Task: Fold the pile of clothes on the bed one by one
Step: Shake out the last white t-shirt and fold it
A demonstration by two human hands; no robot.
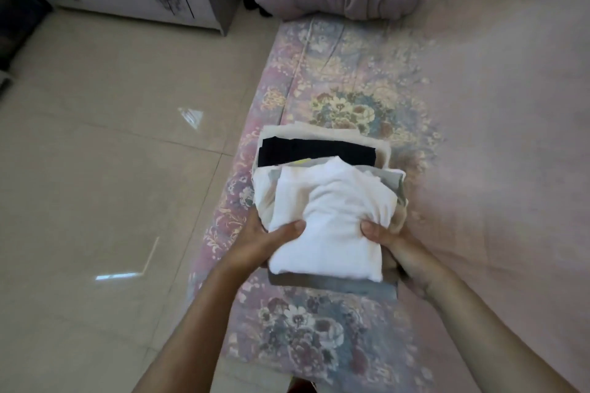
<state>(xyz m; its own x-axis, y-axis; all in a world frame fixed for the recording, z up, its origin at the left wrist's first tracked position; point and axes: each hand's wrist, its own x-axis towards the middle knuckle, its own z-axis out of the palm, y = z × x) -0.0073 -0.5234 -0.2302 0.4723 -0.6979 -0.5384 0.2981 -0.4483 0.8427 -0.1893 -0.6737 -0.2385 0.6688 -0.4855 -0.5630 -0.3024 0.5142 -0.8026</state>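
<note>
The stack (325, 201) of folded clothes sits at the bed (479, 137) edge, a white piece on top, black and grey ones beneath. No unfolded clothes show, so folding looks nearly done. The left hand (268, 239) and right hand (392, 242) clasp its near sides, thumbs on top.

Left hand (265, 241) and right hand (391, 242) gripping (thumbs on top), forearms extended forward.
</note>
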